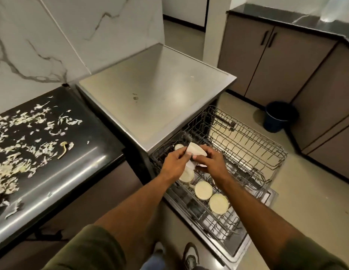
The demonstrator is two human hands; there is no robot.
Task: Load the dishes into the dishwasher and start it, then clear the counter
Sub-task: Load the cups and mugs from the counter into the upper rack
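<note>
Your left hand [174,162] and right hand [210,159] both hold a tilted white cup [195,151] in their grip over the dishwasher's upper rack [247,152]; upturned cups [203,190] sit beneath, scraps [23,137] litter the bench [91,133].

Open upper rack [247,141] right of hands; cups [203,190] crowding nearer rows.

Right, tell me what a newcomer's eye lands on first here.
First, both hands at the centre: the left hand and right hand hold a white cup over the pulled-out dishwasher rack, where more upturned cups already sit. Next, the pale vegetable scraps strewn across the black counter on the left.
</note>
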